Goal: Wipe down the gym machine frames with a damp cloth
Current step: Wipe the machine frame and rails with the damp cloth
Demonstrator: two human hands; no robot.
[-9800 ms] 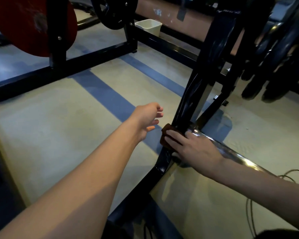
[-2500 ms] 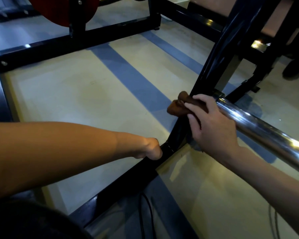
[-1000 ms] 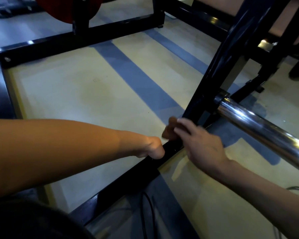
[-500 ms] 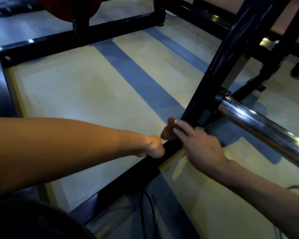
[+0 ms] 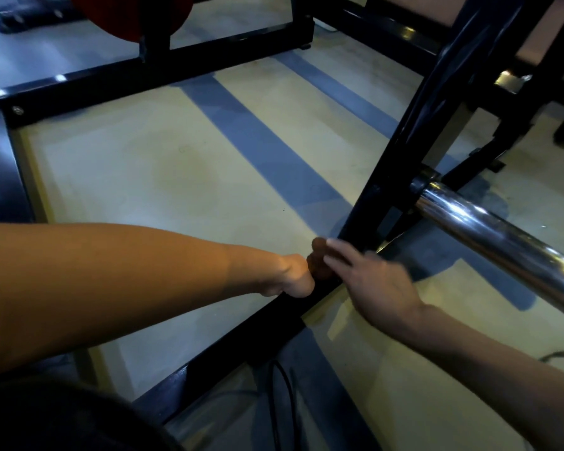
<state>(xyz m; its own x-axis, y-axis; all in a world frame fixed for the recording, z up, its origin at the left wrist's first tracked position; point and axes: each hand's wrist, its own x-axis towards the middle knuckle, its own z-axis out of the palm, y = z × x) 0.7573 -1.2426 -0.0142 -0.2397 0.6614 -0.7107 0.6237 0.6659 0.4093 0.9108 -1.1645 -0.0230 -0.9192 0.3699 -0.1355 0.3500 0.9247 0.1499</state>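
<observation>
1. Down low, the left hand [image 5: 290,278] sits on the black floor bar [image 5: 241,340] of the gym machine. Its fingers curl round the bar and hold it tight.
2. The right hand [image 5: 372,281] is just beside the left one, on the same bar. It looks blurry. Its fingers are out straight and lie on a brown cloth [image 5: 318,258].
3. The cloth is small and bunched up. It sits between the two hands, pressed on the bar, near the spot where the slanted black post [image 5: 414,125] meets the bar. Most of the cloth hides under the fingers.
4. A shiny silver bar [image 5: 489,236] sticks out from the post and runs off to the right, above the right arm.
5. The floor [image 5: 163,170] is pale yellow with blue stripes [image 5: 267,148].
6. Another black frame [image 5: 150,73] lies across the top of the picture. A red round plate [image 5: 127,14] stands on it.
7. A thin black cable [image 5: 284,392] lies on the floor near the bar at the bottom.
</observation>
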